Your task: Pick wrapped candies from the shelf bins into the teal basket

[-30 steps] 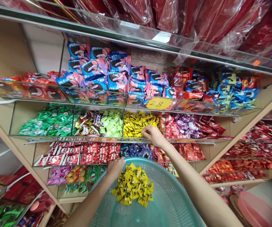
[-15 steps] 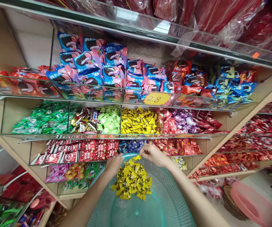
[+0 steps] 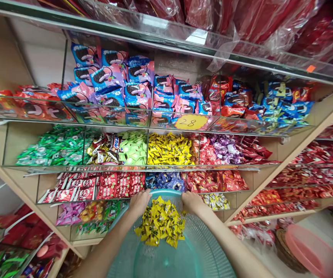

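Both hands are on the green basin (image 3: 168, 264), one to each side along its far rim. The left hand (image 3: 140, 202) has its fingers bent over the rim and clamped on it. The right hand (image 3: 193, 202) grips the rim too, knuckles up, fingers folded down over the edge; I cannot see the tips of them.

Inside the basin, a heap of yellow sweets (image 3: 160, 222) lies toward the far side, between the two hands, some of them leaning on one another.

Just past the rim rises the rack, its glass-fronted shelves split into bays. More sweets of the same yellow fill a bay (image 3: 170, 150) straight ahead, with pale green sweets (image 3: 133, 148) on its left and red and purple sweets (image 3: 227, 148) on its right. Farther left are darker green sweets (image 3: 58, 146). One level down, blue sweets (image 3: 166, 180) sit right behind the basin, between red packets (image 3: 121, 184) and orange-red ones (image 3: 205, 181).

Above, blue-and-pink cookie packs (image 3: 108, 79) are piled behind glass, and a yellow card (image 3: 191, 122) marked "28" is on the front. Low on the right, a pink tub (image 3: 313, 247) stands tilted beside a brown basket (image 3: 288, 251).
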A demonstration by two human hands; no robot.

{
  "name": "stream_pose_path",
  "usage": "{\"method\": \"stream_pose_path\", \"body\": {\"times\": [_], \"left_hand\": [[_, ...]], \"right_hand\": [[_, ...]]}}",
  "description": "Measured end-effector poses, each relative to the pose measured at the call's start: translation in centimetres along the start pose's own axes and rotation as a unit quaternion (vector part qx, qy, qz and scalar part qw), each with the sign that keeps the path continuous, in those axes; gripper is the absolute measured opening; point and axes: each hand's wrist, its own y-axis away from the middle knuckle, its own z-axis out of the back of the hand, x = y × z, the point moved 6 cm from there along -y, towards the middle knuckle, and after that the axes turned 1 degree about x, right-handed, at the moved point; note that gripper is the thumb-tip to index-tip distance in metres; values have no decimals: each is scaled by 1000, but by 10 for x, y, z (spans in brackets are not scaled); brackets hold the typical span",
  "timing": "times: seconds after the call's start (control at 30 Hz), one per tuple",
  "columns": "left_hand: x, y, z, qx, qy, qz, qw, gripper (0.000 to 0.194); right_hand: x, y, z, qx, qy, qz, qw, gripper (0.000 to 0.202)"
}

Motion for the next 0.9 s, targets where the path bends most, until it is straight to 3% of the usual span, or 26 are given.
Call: {"method": "stream_pose_path", "body": {"times": [0.23,0.37,0.5,0.7,0.8,0.9], "left_hand": [[0,-2,-3,5,8,4,1000,38],[-1,-2,-2,2,1,8,1000,37],[-2,-1,-1,1,-2,11,1000,38],[-2,-1,-1,-8,-10,13,1000,37],[-3,-1,-1,-10,-9,10,1000,37],[-4,2,2,-8,-5,13,1000,38]], "right_hand": [[2,-7,-13,5,-3,2,1000,36],[3,-3,-2,-30,-19,-4,999,29],[4,9,31,-82,-61,28,994,19],[13,28,111,-209,-156,142,955,14],[14,25,146,-310,-183,132,924,17],[18,12,161,-359,-179,97,911,21]]}}
